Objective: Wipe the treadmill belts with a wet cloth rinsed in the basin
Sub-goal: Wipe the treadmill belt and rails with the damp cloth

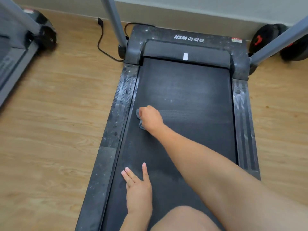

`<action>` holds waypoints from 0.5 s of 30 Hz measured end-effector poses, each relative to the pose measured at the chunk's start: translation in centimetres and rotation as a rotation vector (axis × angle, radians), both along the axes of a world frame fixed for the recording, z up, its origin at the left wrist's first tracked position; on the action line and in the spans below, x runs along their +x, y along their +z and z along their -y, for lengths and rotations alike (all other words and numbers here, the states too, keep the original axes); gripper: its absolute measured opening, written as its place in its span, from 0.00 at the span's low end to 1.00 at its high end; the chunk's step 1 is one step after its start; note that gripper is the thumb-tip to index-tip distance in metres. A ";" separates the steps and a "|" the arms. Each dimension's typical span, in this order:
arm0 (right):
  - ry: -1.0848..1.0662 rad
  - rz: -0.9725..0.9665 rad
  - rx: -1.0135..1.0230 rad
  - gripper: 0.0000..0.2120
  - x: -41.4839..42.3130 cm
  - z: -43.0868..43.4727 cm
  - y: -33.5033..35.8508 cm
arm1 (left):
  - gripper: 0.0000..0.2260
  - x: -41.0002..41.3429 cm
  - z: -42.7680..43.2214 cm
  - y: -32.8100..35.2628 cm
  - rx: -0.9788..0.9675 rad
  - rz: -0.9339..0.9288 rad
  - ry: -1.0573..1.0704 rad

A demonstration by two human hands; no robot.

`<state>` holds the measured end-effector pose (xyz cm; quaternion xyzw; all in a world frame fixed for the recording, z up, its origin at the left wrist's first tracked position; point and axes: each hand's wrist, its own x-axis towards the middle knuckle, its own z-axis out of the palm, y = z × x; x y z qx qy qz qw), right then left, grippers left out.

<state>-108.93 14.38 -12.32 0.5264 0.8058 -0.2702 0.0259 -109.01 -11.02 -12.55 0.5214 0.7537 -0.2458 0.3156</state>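
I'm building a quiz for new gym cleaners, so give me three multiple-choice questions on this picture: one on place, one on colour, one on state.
1. Where on the black treadmill belt is the crumpled grey-blue cloth? A left edge; B right edge; C far end.
2. Colour of the thin power cable on the wooden floor? A white; B black; C red.
3. The left hand is: A clenched; B flat on the belt; C gripping a post.
Answers: A, the right hand grips it by the left rail; B, it shows dark; B, straight fingers rest on the belt.
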 end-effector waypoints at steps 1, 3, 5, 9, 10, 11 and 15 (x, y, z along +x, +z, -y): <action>0.044 -0.014 0.002 0.14 -2.4 0.7 0.0 | 0.45 0.1 0.0 -0.1 -0.004 -0.006 -0.001; 0.090 -0.014 0.019 0.13 -4.4 1.5 -0.2 | 0.43 0.2 -0.1 -0.2 0.004 -0.018 -0.006; 0.138 -0.029 0.038 0.14 -2.4 1.3 -0.4 | 0.45 0.3 0.1 -0.4 0.005 -0.028 -0.011; 0.102 0.066 0.143 0.12 9.1 0.1 -0.7 | 0.47 0.1 0.2 -1.5 -0.014 -0.023 0.038; 0.062 0.120 0.178 0.12 13.0 -0.3 -0.6 | 0.47 0.0 0.3 -2.0 -0.020 -0.011 0.057; 0.012 0.184 0.204 0.12 17.1 -0.7 -0.3 | 0.48 0.0 0.2 -2.5 -0.018 -0.001 0.073; -0.230 0.376 0.172 0.15 31.2 -1.3 1.3 | 0.46 0.2 0.3 -3.9 -0.008 -0.016 0.102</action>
